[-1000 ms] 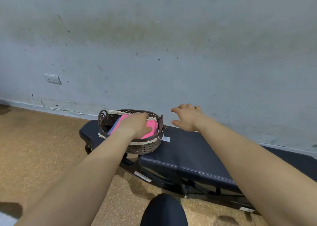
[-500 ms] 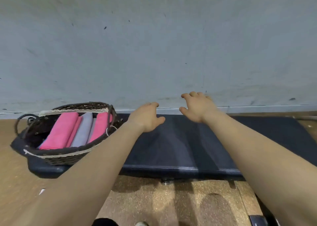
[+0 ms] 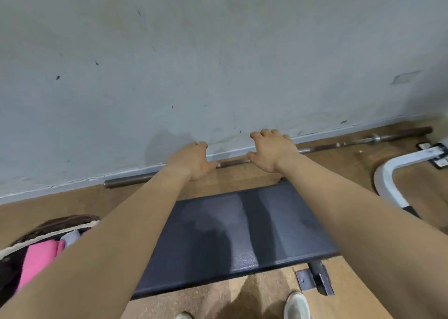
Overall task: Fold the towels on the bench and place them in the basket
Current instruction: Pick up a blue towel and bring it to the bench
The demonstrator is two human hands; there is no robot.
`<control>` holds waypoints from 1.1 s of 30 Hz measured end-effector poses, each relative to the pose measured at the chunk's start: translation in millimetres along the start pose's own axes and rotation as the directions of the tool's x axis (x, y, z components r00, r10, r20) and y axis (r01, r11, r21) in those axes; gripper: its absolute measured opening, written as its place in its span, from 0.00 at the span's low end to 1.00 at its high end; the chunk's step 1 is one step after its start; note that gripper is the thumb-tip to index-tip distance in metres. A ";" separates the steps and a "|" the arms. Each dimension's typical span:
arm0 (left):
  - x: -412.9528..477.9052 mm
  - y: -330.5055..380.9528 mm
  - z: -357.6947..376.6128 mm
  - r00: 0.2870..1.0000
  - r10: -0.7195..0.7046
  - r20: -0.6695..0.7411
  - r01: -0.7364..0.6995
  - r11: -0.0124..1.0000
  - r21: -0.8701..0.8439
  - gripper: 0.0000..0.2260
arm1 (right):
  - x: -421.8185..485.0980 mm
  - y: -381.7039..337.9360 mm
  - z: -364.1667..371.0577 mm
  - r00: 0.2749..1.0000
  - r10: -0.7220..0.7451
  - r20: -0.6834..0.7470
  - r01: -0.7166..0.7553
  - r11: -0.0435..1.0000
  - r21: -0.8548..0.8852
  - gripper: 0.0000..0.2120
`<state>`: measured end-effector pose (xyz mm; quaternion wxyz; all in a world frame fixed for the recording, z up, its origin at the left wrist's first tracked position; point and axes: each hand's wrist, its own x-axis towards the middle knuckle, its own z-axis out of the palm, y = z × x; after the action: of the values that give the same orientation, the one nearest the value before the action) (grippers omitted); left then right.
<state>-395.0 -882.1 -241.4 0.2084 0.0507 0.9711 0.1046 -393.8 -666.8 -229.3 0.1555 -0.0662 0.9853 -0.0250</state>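
Fingers (image 3: 265, 134) of left hand (image 3: 191, 160) and right hand (image 3: 271, 152) slack and empty past bench (image 3: 242, 233), towels (image 3: 36, 260) in basket (image 3: 48, 233).

A black padded bench top (image 3: 242, 233) of fine-grained, faintly shiny leatherette, a dark brown woven wicker basket (image 3: 60, 222) trimmed in cream cloth holding a soft matt pink cloth towel (image 3: 36, 260), a dull grey metal bar (image 3: 128, 181), a rough speckled tan floor (image 3: 72, 203), and a scuffed matt pale blue painted wall (image 3: 218, 64).

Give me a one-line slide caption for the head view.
Open left hand and right hand held out, forearms crossing the dark bench; folded pink towel in the basket at left.
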 end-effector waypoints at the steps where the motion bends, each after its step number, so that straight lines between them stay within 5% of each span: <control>1: -12.4 13.3 -28.8 1.000 0.014 0.000 -0.014 1.000 -0.020 0.29 | -16.0 6.1 -29.7 1.000 0.026 0.001 -0.026 1.000 0.015 0.28; 9: -121.6 125.3 -198.3 0.975 0.221 0.003 -0.220 0.970 -0.105 0.29 | -185.1 49.7 -217.7 0.956 0.290 -0.046 -0.279 0.946 0.163 0.27; 14: -183.8 229.3 -226.9 0.870 0.486 0.082 -0.486 0.874 -0.019 0.28 | -307.5 83.6 -260.7 0.867 0.493 -0.067 -0.468 0.854 0.229 0.25; 22: -288.3 420.7 -200.6 0.631 0.743 0.223 -0.774 0.622 0.114 0.28 | -512.0 175.5 -248.3 0.595 0.804 0.013 -0.756 0.554 0.348 0.25; 33: -431.3 669.3 -128.7 0.352 0.884 0.309 -0.933 0.306 0.187 0.27 | -760.7 313.0 -239.7 0.259 0.966 0.028 -0.881 0.224 0.417 0.25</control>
<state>-20.2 -315.5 193.5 0.1720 0.6317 0.7551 0.0347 210.8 -244.9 207.2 0.0298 0.5677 0.8154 -0.1093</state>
